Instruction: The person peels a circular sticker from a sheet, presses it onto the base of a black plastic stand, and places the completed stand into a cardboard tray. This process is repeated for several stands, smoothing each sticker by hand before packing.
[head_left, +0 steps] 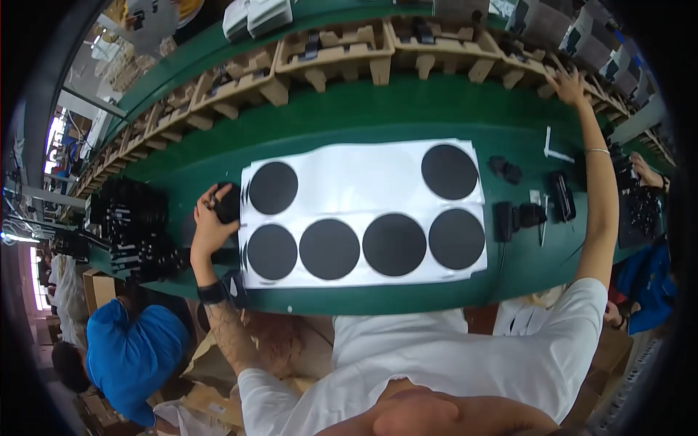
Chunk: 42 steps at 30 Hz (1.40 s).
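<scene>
At the left edge of the white sheets (pixel 371 178), my left hand (pixel 209 227) has its fingers curled over a small black object (pixel 229 203), whose exact kind I cannot make out. My right arm is stretched far forward. My right hand (pixel 569 87) has its fingers spread at the near rim of a brown molded tray (pixel 525 69) at the back right, and nothing shows in its grasp. Several large black discs (pixel 329 249) lie in two rows on the white sheets; the far row has a wide white gap between its discs.
A pile of black parts (pixel 134 225) lies at the left. To the right of the sheets are black pieces (pixel 505 169), a black device (pixel 562 196) and a white L-shaped piece (pixel 556 145). Brown trays (pixel 334 51) line the green table's (pixel 371 296) back. People in blue (pixel 134 349) are on both sides.
</scene>
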Each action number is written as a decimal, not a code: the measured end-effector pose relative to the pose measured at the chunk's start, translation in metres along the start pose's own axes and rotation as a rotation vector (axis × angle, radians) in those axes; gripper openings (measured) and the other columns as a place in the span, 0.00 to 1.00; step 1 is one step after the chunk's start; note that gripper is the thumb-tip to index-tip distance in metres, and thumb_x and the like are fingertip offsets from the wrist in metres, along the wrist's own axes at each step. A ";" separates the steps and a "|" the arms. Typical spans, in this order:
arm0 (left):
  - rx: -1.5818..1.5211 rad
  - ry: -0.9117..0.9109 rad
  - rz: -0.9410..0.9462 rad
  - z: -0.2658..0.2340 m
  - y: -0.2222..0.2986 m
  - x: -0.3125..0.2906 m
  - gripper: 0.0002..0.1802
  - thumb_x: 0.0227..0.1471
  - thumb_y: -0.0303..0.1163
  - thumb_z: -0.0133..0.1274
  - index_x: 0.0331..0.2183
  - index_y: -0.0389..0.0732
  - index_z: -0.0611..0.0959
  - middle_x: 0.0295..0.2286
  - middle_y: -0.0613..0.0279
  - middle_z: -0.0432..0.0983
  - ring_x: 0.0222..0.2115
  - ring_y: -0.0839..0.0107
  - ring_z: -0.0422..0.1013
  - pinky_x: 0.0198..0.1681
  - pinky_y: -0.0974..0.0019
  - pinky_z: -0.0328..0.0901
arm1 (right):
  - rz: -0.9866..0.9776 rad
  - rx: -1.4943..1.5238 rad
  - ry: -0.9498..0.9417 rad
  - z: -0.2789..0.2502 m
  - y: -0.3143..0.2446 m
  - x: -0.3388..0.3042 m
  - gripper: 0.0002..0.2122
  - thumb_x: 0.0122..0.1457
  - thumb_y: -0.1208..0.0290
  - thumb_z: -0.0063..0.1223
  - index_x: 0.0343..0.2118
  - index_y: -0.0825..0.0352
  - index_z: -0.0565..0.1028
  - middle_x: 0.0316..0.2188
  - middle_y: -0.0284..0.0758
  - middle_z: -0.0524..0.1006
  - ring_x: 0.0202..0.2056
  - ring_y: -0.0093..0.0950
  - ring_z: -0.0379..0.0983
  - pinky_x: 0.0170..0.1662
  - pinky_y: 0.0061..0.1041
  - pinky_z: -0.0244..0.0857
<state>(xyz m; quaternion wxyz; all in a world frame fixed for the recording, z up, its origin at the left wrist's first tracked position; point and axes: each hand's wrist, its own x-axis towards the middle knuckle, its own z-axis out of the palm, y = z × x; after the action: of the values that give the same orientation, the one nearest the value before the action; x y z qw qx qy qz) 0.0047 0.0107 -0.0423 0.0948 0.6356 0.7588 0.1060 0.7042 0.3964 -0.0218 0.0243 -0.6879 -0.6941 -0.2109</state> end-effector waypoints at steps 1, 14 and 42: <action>-0.003 -0.009 -0.047 -0.003 0.002 -0.005 0.42 0.26 0.28 0.61 0.51 0.46 0.70 0.56 0.51 0.54 0.58 0.49 0.49 0.59 0.53 0.48 | 0.018 -0.267 -0.043 -0.032 -0.031 -0.016 0.24 0.57 0.46 0.43 0.52 0.55 0.69 0.58 0.48 0.57 0.57 0.45 0.54 0.59 0.39 0.48; -0.707 0.247 0.036 -0.014 0.041 -0.045 0.27 0.40 0.30 0.59 0.47 0.39 0.76 0.57 0.50 0.55 0.55 0.58 0.58 0.57 0.60 0.51 | -0.719 1.090 -0.115 -0.180 -0.281 -0.331 0.14 0.46 0.79 0.52 0.38 0.63 0.75 0.39 0.37 0.67 0.42 0.37 0.63 0.43 0.31 0.63; -2.022 0.121 -0.001 0.046 0.173 -0.127 0.40 0.48 0.52 0.53 0.58 0.44 0.60 0.54 0.55 0.60 0.55 0.60 0.57 0.58 0.53 0.50 | 0.070 2.613 0.168 -0.172 -0.245 -0.340 0.10 0.44 0.79 0.50 0.30 0.66 0.62 0.28 0.34 0.63 0.33 0.28 0.64 0.40 0.21 0.58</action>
<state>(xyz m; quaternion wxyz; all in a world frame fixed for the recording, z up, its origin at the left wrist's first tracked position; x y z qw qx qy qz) 0.2030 -0.0829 -0.0371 0.5501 0.2505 0.3171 0.7308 0.4412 0.0279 -0.0395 0.7176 -0.1590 -0.3633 0.5725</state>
